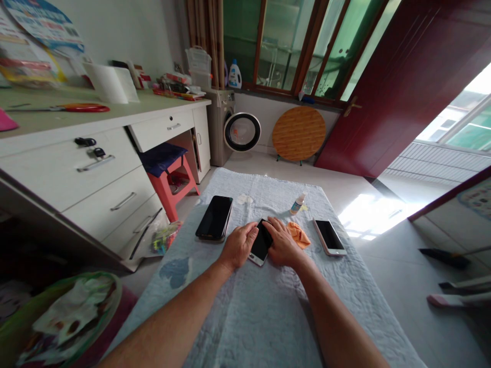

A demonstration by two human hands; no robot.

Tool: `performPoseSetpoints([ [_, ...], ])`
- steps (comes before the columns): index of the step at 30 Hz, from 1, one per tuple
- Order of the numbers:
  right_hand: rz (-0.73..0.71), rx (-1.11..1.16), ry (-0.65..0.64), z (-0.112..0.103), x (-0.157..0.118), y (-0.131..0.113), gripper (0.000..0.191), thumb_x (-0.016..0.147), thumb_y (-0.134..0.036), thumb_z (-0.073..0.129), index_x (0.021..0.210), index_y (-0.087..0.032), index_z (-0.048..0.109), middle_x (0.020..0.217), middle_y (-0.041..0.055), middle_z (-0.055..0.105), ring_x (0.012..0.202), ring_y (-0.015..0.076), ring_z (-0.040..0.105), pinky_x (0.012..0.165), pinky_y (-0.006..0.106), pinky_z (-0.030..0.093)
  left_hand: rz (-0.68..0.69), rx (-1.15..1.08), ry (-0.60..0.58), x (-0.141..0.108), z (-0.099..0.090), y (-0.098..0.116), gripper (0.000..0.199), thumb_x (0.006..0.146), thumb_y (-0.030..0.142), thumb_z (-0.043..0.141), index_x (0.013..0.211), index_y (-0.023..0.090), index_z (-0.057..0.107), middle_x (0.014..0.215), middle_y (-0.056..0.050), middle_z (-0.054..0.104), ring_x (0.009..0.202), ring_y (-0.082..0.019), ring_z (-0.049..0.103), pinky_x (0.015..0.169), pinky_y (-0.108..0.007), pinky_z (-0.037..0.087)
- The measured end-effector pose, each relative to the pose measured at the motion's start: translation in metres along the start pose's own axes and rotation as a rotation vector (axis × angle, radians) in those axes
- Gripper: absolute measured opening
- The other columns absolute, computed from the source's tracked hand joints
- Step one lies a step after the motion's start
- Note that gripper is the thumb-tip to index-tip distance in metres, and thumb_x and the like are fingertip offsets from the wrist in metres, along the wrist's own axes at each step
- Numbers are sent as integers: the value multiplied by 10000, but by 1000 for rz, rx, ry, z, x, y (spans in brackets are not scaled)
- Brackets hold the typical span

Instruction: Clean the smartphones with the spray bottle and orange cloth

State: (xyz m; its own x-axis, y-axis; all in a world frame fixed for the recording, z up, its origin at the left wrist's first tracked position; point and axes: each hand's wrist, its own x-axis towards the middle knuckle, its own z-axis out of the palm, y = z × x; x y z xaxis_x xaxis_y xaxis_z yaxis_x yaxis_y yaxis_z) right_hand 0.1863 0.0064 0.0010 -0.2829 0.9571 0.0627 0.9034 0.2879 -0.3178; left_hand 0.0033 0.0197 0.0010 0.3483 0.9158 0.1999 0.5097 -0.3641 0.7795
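Observation:
A phone with a dark screen and light frame (pixel 261 243) lies on the cloth-covered table (pixel 245 312), between my hands. My left hand (pixel 239 246) grips its left edge, thumb over the screen's side. From the right, my right hand (pixel 282 241) holds the opposite edge with its fingers on the upper part. An orange cloth (pixel 298 235) lies crumpled just beside my right hand. Behind it stands a small spray bottle (pixel 297 203). Another light-framed phone (pixel 329 237) rests further right. On the left is a larger black phone or stack of phones (pixel 215 218).
A white desk with drawers (pixel 95 176) stands at the left, with a red stool (pixel 174 184) beside it. A waste bin (pixel 117 306) is at the lower left. Behind are a washing machine (pixel 221 128) and a round wooden board (pixel 299 134).

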Motion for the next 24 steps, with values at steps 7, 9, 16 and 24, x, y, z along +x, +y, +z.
performPoseSetpoints([
  [7, 344, -118, 87, -19, 0, -15, 411, 789, -131, 460, 1194, -152, 523, 1030, 117, 596, 960, 230, 548, 827, 318, 382, -61, -46, -14, -3, 1, 5, 459, 974, 454, 319, 1226, 184, 591, 1177, -77, 676, 1066, -223, 640, 897, -308, 486],
  [9, 372, -116, 75, -19, -1, -24, 290, 870, -250, 456, 1137, -164, 531, 985, 105, 595, 918, 223, 559, 792, 308, 382, -65, -63, -21, -3, 2, 7, 449, 972, 449, 331, 1223, 188, 595, 1162, -74, 683, 1018, -220, 661, 874, -304, 499],
  [16, 244, -112, 116, -5, -6, -44, 453, 803, -471, 584, 1153, -192, 513, 1031, 109, 542, 952, 261, 502, 814, 339, 360, 32, -94, 65, -2, 5, 3, 380, 963, 361, 374, 1196, 169, 604, 1195, -88, 661, 1117, -221, 610, 974, -344, 467],
  [24, 290, -164, 88, -7, -8, -36, 514, 723, -417, 619, 1161, -172, 507, 978, 119, 543, 922, 280, 488, 805, 360, 349, 76, -70, 144, -1, 7, -1, 329, 953, 323, 398, 1176, 179, 593, 1151, -83, 668, 1087, -213, 617, 958, -362, 483],
])
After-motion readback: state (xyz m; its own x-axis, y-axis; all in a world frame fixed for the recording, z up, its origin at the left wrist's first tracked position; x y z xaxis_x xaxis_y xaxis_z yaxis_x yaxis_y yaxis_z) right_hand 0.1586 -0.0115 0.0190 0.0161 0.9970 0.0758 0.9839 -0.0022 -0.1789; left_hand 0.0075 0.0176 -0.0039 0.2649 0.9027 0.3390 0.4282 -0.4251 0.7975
